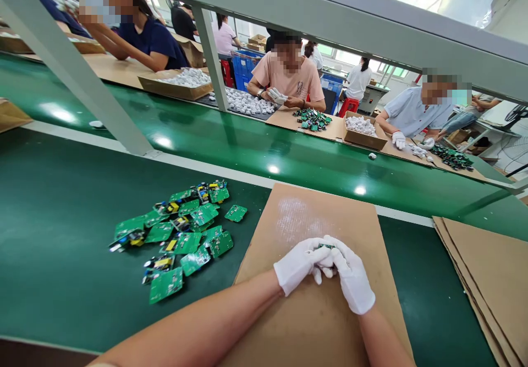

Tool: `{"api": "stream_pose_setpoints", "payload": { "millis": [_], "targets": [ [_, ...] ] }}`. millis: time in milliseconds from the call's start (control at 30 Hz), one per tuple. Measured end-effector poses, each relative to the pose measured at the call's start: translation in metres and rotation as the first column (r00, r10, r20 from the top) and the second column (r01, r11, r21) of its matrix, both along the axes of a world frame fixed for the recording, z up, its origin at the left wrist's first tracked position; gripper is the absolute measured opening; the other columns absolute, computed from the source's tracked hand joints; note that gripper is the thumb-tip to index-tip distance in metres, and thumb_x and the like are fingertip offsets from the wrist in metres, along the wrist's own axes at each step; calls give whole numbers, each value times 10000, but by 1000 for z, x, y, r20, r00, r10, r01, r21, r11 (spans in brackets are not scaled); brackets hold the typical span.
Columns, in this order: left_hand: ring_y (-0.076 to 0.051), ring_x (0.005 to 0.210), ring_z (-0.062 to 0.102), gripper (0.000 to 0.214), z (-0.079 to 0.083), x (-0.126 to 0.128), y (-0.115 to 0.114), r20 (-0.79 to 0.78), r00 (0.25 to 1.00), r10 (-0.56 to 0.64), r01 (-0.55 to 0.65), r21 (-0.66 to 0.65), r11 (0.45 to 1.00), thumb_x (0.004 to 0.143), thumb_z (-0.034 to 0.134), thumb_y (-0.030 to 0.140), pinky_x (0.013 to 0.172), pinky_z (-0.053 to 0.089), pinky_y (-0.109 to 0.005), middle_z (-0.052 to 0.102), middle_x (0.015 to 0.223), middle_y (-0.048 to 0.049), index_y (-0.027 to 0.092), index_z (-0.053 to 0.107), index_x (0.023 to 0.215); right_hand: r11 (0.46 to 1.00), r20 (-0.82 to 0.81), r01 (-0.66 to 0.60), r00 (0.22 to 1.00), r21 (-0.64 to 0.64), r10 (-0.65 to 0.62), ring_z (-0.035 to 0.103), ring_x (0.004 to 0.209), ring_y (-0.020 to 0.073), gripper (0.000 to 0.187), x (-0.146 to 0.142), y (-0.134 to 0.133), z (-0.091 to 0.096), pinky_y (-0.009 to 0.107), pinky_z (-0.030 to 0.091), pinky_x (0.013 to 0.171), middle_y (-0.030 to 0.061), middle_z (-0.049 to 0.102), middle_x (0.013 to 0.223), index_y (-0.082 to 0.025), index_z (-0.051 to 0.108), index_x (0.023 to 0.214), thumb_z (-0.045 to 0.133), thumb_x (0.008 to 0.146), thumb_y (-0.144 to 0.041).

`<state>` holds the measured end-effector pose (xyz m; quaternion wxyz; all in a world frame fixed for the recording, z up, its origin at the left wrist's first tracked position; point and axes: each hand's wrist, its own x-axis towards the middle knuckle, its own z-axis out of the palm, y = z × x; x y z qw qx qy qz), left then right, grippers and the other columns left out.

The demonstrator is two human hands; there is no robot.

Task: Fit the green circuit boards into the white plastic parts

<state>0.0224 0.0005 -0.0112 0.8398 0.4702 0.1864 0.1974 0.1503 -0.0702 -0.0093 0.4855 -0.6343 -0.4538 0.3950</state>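
Observation:
White gloves cover both of my hands, which meet over a cardboard sheet. A small green circuit board shows between the fingertips, mostly hidden by the gloves. My left hand is closed on it from the left, and my right hand is closed on it from the other side. To the left lies a loose pile of green circuit boards with yellow, black and blue parts on some. One single board rests apart at the pile's right edge.
Stacked cardboard sheets lie at the right. A grey metal frame crosses above the green conveyor belt. Across it, people work with boxes of white pieces and board piles.

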Motion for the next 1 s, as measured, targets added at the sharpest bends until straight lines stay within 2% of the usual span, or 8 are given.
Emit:
{"api": "stream_pose_setpoints", "payload": {
  "millis": [133,200,300,400,533,633,800,1000],
  "targets": [
    [-143,680,588,411,1,0,0,78,997,1,14,-184,983,770,531,519,478,432,-178,575,767,-78,123,567,874,1000,-47,2,999,-31,-4,587,998,219,521,3,-1,5,313,495,837,79,650,1106,-166,587,1178,422,849,-535],
    [-130,665,573,337,2,0,-1,65,998,22,-11,-151,988,777,560,445,477,415,-170,571,749,-73,119,560,862,998,-24,-42,999,-42,41,610,877,201,551,2,-2,5,290,513,733,75,670,1019,-164,541,1234,427,845,-537],
    [-113,633,546,306,5,0,-1,61,998,8,-4,-64,998,815,511,405,479,403,-170,586,741,-88,105,569,833,998,148,-42,988,-51,49,557,628,145,536,-1,-2,2,250,479,592,18,655,752,-169,506,1268,507,824,-469],
    [-97,584,525,306,8,-1,0,35,999,12,-12,13,1000,799,528,412,478,409,-179,588,734,-78,109,556,762,998,272,-45,961,-39,54,498,566,122,502,-2,-2,1,238,452,579,-16,599,651,-170,511,1266,535,819,-398],
    [-102,592,531,302,12,-2,0,-14,1000,25,-25,42,999,781,554,416,466,425,-175,566,695,-54,115,553,747,988,119,-150,981,-45,155,575,742,158,515,3,-3,6,266,482,712,24,658,845,-191,473,1298,475,850,-445],
    [-117,645,554,318,11,-1,-1,-11,1000,20,-19,19,1000,786,546,435,460,429,-162,568,699,-52,123,572,840,992,31,-125,992,-18,125,578,916,184,478,7,-4,8,297,457,844,38,655,1013,-226,503,1273,442,866,-468],
    [-88,567,528,289,5,1,-2,-18,1000,16,-14,87,996,742,608,398,418,404,-142,580,679,-48,116,593,801,995,-105,-93,990,-31,89,564,623,160,502,4,-2,6,298,486,641,14,653,709,-205,570,1206,365,875,-523],
    [-97,567,544,289,2,3,-1,-36,999,7,-4,101,995,746,599,395,418,420,-156,606,694,-52,118,604,829,997,-81,-55,995,-51,50,587,662,178,511,1,1,6,287,490,609,50,690,794,-188,603,1153,427,834,-548]
  ]
}}
